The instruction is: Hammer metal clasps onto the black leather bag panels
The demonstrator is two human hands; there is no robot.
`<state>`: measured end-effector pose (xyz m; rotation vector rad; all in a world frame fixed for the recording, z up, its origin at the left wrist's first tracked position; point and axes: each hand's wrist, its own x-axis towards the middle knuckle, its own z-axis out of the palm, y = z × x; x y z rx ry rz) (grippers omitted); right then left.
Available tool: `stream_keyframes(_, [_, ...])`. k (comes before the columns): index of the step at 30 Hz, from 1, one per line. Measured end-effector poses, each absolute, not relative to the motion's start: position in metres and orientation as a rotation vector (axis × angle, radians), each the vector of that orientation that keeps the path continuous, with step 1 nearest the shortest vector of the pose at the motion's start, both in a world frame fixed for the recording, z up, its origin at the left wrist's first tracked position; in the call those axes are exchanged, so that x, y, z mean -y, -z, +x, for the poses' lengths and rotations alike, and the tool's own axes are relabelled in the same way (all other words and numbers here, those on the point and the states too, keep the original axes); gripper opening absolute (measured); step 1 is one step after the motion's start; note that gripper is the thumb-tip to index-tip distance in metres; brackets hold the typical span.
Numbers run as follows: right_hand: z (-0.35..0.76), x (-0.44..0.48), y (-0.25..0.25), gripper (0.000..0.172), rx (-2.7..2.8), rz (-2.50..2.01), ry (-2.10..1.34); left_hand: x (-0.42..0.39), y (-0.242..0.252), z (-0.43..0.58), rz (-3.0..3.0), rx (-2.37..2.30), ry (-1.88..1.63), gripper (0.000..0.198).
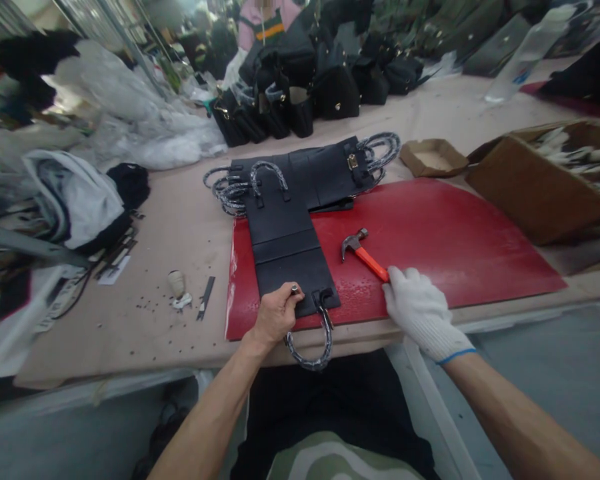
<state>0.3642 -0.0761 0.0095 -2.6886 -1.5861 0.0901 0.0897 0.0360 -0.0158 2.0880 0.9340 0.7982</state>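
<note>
My left hand (275,313), bare, is closed in a pinch on a small metal punch (295,289) stood on the near end of a flat black leather bag panel (287,240). The panel's wrapped handle (313,343) hangs over the table edge. My right hand (417,307), in a white knit glove, is wrapped around the end of an orange-handled hammer (363,253) that lies on the red mat (455,240), its steel head pointing away to the left.
More black panels with handles (330,170) are stacked behind. Finished black bags (305,93) stand at the back, with a person beyond them. Cardboard boxes (535,187) sit right, a small tray (433,157) beside them. Plastic wrap and cloth (80,193) pile left.
</note>
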Motion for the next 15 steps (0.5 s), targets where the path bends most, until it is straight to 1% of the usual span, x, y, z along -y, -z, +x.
stream_keyframes(4, [0.36, 0.074, -0.014, 0.022, 1.41, -2.6, -0.402, -0.036, 0.018, 0.09, 2.085, -0.934, -0.809, 0.015])
stream_keyframes(7, [0.355, 0.073, -0.037, 0.014, 1.349, -2.526, -0.493, -0.037, 0.019, 0.091, 2.08, -0.945, -0.796, 0.015])
stream_keyframes(9, [0.346, 0.077, -0.062, 0.018, 1.249, -2.302, -0.631, -0.037, 0.021, 0.092, 2.08, -0.936, -0.8, 0.016])
stream_keyframes(12, [0.324, 0.089, -0.099, 0.032, 1.073, -1.766, -0.88, -0.038, 0.026, 0.092, 2.089, -0.917, -0.835, 0.016])
stream_keyframes(13, [0.316, 0.093, -0.107, 0.035, 1.096, -1.685, -0.886, -0.038, 0.027, 0.092, 2.09, -0.909, -0.848, 0.016])
stream_keyframes(15, [0.304, 0.099, -0.113, 0.035, 1.28, -1.705, -0.761, -0.038, 0.031, 0.091, 2.091, -0.89, -0.87, 0.016])
